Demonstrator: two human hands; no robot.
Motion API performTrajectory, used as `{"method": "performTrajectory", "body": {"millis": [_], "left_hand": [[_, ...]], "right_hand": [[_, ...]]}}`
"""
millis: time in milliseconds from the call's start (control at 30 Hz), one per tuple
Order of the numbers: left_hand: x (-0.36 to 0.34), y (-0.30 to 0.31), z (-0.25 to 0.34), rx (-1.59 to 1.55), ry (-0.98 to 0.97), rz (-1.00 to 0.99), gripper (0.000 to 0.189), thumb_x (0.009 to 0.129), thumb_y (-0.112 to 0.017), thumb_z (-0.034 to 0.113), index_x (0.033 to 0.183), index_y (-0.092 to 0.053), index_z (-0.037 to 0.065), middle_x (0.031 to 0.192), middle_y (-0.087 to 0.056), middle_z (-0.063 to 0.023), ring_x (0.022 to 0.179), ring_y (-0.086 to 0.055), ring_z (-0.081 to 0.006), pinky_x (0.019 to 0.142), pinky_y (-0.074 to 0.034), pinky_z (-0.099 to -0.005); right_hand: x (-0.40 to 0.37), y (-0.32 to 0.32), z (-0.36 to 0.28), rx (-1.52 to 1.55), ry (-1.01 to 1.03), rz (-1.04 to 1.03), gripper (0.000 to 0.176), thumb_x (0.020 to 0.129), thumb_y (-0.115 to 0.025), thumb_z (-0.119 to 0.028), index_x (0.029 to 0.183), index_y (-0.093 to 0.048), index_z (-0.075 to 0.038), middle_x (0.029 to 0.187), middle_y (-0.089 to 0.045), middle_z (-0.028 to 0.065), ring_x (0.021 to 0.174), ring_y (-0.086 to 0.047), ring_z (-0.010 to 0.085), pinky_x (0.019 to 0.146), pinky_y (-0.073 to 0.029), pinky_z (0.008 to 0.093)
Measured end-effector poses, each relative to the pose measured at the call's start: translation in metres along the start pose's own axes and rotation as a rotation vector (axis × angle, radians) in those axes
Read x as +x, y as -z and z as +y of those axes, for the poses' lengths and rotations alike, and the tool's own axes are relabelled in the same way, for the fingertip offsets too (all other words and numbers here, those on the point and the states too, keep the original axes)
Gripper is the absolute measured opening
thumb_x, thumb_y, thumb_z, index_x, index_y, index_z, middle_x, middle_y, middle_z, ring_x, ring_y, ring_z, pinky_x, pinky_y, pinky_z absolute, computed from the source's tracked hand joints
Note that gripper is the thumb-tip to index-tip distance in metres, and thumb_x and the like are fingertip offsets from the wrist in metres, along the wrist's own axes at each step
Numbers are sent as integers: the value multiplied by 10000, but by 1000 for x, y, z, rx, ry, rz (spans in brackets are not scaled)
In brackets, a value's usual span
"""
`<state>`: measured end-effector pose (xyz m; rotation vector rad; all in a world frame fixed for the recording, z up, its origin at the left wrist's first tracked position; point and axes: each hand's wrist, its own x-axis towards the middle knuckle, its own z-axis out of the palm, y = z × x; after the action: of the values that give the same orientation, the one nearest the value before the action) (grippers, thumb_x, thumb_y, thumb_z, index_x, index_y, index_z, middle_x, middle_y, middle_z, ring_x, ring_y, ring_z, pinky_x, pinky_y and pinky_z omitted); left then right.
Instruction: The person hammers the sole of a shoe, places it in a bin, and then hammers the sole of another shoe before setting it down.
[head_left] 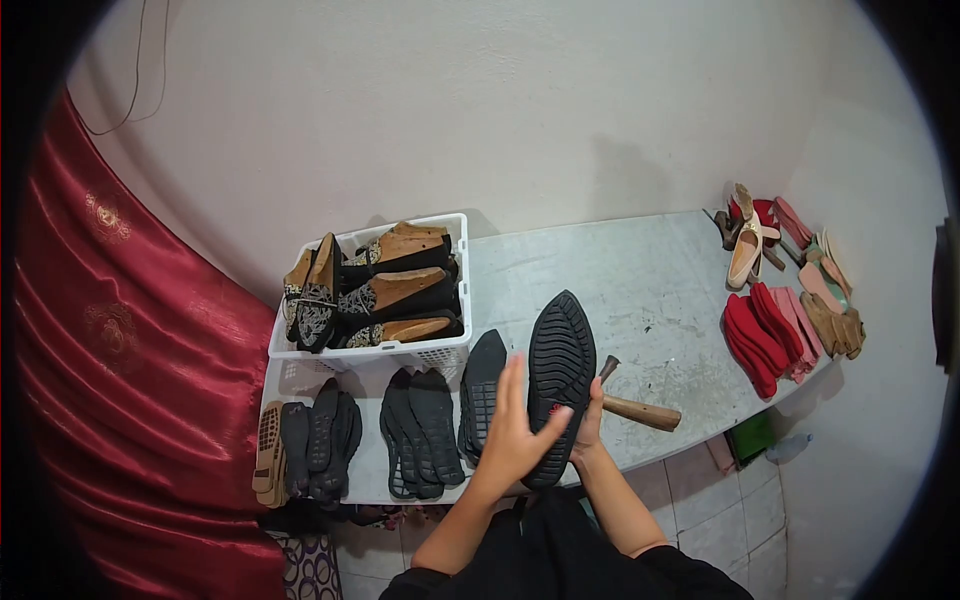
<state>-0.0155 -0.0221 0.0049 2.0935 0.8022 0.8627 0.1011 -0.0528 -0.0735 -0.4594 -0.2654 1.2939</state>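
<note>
A black ridged shoe sole (560,350) with a pointed toe is held upright in front of me, its tread facing me. My right hand (590,420) grips its right edge, with most of the fingers hidden behind it. Beside its left edge, my left hand (515,435) has its fingers stretched out, and the thumb lies over the lower tread near a small red mark. Just behind my left hand is a stack of dark pointed soles (484,375). A hammer (640,411) with a wooden handle lies on the table right of my right hand.
A white plastic basket (375,353) of black patterned shoes stands at the back left. Black soles (420,430) and tan soles (270,450) line the front edge. Red insoles (755,335) and sandals (745,250) lie at the right end. A red curtain (150,400) hangs left.
</note>
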Motion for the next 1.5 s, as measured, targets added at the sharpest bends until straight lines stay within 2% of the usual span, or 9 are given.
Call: {"method": "performTrajectory", "body": {"millis": [200,600,700,800,900,1100,1167,1233,1500], "left_hand": [[-15,-29,0,44,10,-70,1068,678,-722,262,1366,25,-71,1393,-77,-325,1304,-162,-431,1049,-221,-414],[-24,-33,-2,125,-7,56,988,707,-690,296,1382,-52,-41,1374,-130,-333,1267,-226,-458,1013,-273,-460],[-19,-24,-11,-29,-32,-15,940,762,-651,304,1386,-34,-34,1383,-99,-324,1293,-178,-427,1043,-205,-436],[-16,-26,-26,289,-76,-33,815,837,-567,300,1403,-57,11,1384,-138,-289,1270,-231,-395,1039,-199,-407],[-19,-30,-29,-6,0,-32,738,874,-515,270,1411,-65,39,1388,-173,-240,1245,-274,-358,1032,-204,-391],[-21,-36,-31,-199,57,23,782,858,-554,273,1411,-49,46,1316,-258,-198,1208,-326,-282,1019,-244,-369],[-19,-34,-28,-722,369,37,809,816,-616,248,1396,-85,58,1265,-310,-172,1165,-381,-241,967,-331,-339],[-15,-27,-33,-881,464,-46,797,792,-649,231,1361,-117,62,1206,-351,-171,1111,-424,-223,916,-380,-320],[-21,-24,-40,-1272,681,-68,648,733,-666,136,1270,-310,62,1096,-481,-101,986,-515,-170,810,-463,-283]], "right_hand": [[-1,9,0,23,12,28,726,837,-345,-621,1257,-428,-35,1207,-517,139,1058,-542,251,907,-448,378],[1,20,6,142,-30,-131,729,839,-354,-616,1260,-417,-25,1220,-503,155,1074,-532,272,923,-439,392],[-1,18,3,60,-26,-71,733,826,-392,-615,1268,-411,-31,1238,-491,142,1095,-517,256,936,-424,381],[-4,28,-2,-30,-41,-135,757,783,-482,-624,1269,-416,-47,1231,-499,131,1087,-521,253,931,-429,384],[-8,29,-9,-252,-92,-142,755,711,-639,-506,1245,-434,-13,1171,-543,111,1048,-548,216,882,-461,340],[-5,19,-11,-285,-150,-7,544,741,-576,-337,1160,-502,2,1044,-590,110,911,-591,194,815,-483,302],[-6,19,-10,-260,-148,-31,555,738,-578,-343,1163,-494,4,1038,-585,108,905,-586,193,809,-479,300],[-6,17,-10,-233,-150,-55,566,734,-579,-348,1166,-485,5,1031,-581,106,900,-580,191,803,-476,297],[-2,18,-13,-732,-38,-45,701,732,-570,-394,1259,-341,7,1210,-399,138,1169,-348,247,1008,-247,333]]}}
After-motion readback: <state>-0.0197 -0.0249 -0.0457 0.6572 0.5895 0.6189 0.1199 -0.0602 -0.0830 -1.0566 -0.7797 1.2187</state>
